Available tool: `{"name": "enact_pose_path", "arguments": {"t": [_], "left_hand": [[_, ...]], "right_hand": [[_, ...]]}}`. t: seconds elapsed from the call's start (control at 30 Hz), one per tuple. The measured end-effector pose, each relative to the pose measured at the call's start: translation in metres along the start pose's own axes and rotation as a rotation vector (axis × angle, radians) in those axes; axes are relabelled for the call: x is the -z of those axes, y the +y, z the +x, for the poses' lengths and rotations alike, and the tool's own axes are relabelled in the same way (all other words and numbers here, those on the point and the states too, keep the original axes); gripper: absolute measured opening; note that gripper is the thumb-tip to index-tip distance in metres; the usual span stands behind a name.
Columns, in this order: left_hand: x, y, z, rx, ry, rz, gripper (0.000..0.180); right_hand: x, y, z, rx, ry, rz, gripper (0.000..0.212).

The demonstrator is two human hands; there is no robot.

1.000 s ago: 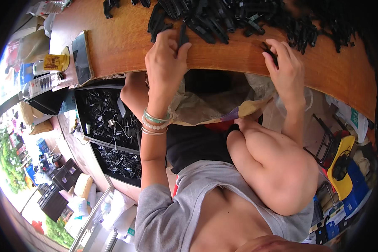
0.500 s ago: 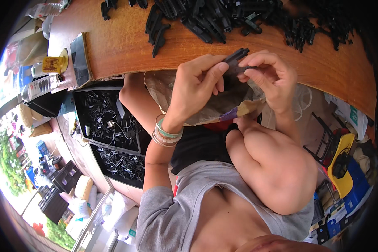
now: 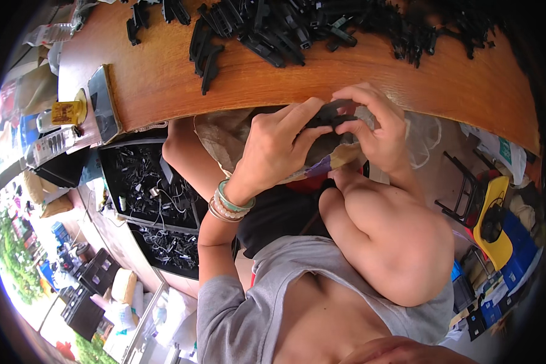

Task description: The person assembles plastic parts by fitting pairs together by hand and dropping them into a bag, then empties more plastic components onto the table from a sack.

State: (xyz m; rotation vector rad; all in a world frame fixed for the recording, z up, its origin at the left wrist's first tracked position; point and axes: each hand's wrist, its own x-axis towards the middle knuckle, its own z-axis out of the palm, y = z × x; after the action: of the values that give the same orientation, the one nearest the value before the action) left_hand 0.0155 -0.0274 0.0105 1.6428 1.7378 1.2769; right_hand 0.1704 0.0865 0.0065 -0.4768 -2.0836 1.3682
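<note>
Between my two hands, just off the near edge of the wooden table, is a dark plastic part (image 3: 329, 115). The fingers of my left hand (image 3: 280, 136) pinch its left end. At its other end my right hand (image 3: 376, 124) grips it between thumb and fingers. Its exact kind cannot be made out, since fingertips cover parts of it. Under the hands an opened brown bag (image 3: 215, 136) lies over my lap. Many similar black plastic parts (image 3: 279, 36) are heaped along the far side of the table.
The wooden table (image 3: 158, 79) curves across the top. On its left lie a phone-like dark slab (image 3: 105, 103) and a yellow container (image 3: 67, 113). Black trays (image 3: 148, 219) of small parts and cables stand lower left. A yellow stool (image 3: 494, 224) is at right.
The dark part has turned from slanting upward to lying flatter between my hands. Both hands have come lower and closer together around it. The whole view has shifted slightly.
</note>
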Motion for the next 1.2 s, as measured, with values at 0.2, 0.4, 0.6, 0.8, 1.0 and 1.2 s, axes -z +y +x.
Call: {"name": "enact_pose_path", "arguments": {"t": [0.2,0.4,0.6,0.8,1.0,1.2], "left_hand": [[-0.002,-0.001,0.002,-0.027,0.03,0.016,0.029],[0.003,-0.004,0.0,0.055,-0.032,-0.026,0.028],[0.022,-0.035,0.016,-0.069,0.085,0.084,0.023],[0.026,-0.065,0.037,-0.179,0.241,0.618,0.02],[0.028,-0.051,0.031,-0.196,0.118,0.758,0.013],[0.026,-0.051,0.025,-0.313,0.229,0.705,0.02]], "right_hand": [[-0.006,0.005,-0.005,0.029,0.096,-0.055,0.031],[0.003,0.004,-0.001,0.042,0.007,-0.05,0.029],[0.018,0.018,0.019,0.072,-0.09,-0.091,0.018],[0.013,0.044,0.052,0.184,0.307,-0.66,0.014],[0.011,0.056,0.055,0.254,0.3,-0.736,0.015],[0.018,0.037,0.028,-0.046,0.402,-0.338,0.03]]}}
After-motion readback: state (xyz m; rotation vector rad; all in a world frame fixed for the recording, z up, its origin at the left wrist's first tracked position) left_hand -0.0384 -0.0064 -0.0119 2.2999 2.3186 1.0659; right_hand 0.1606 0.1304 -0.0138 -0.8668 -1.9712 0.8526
